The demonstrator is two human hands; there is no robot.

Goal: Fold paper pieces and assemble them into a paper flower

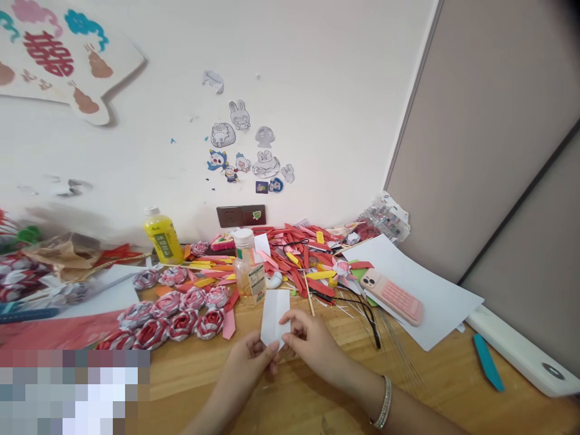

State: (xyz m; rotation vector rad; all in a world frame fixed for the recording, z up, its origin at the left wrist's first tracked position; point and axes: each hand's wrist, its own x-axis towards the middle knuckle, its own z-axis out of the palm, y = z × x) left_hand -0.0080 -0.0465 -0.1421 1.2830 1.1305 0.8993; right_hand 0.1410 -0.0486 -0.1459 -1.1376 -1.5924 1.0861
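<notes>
A white strip of paper (274,311) with a lengthwise crease stands between my two hands above the wooden table. Its lower end is folded to a point. My left hand (249,357) pinches that lower left part between thumb and fingers. On the right edge, my right hand (312,344) grips the same paper, fingers curled behind it. Just behind the paper stands a clear bottle (249,272) with a white cap and some amber liquid. Left of the hands lie several folded red, pink and white paper roses (183,323).
Folded red, pink and yellow paper strips (294,257) heap along the wall. A yellow bottle (164,235) stands back left. To the right, a pink phone (393,296) rests on white sheets (435,302), with a teal strip (488,362) beyond. Thin wires and a black cable (375,326) lie between.
</notes>
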